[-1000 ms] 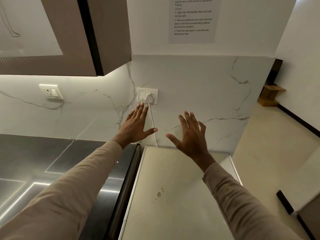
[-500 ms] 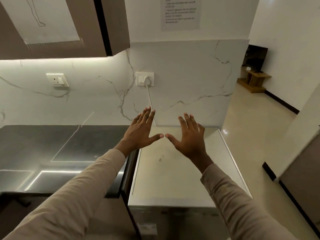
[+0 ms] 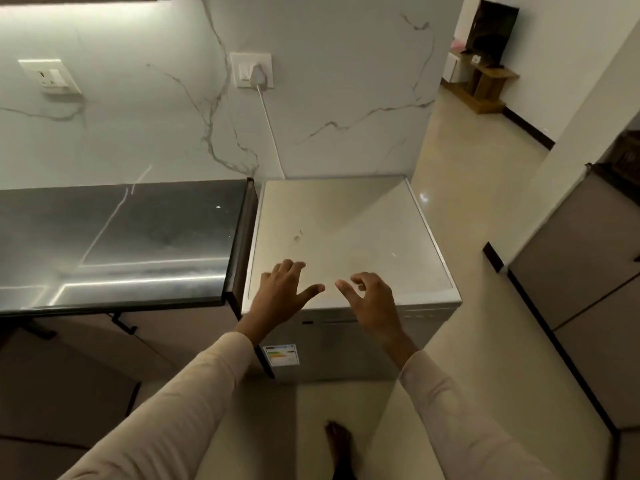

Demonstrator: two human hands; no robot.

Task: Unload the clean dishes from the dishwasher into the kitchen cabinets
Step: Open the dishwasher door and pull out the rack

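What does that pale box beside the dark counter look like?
The dishwasher is a pale silver-white box: flat glossy top, smudged, door shut, label on its front. It stands on the floor against the marble wall, right of the counter. The left hand and right hand hover over its front edge; contact unclear.

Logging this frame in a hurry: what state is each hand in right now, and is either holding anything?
Left hand: open, fingers spread, holding nothing, over the dishwasher.
Right hand: open, fingers loosely curled, holding nothing.
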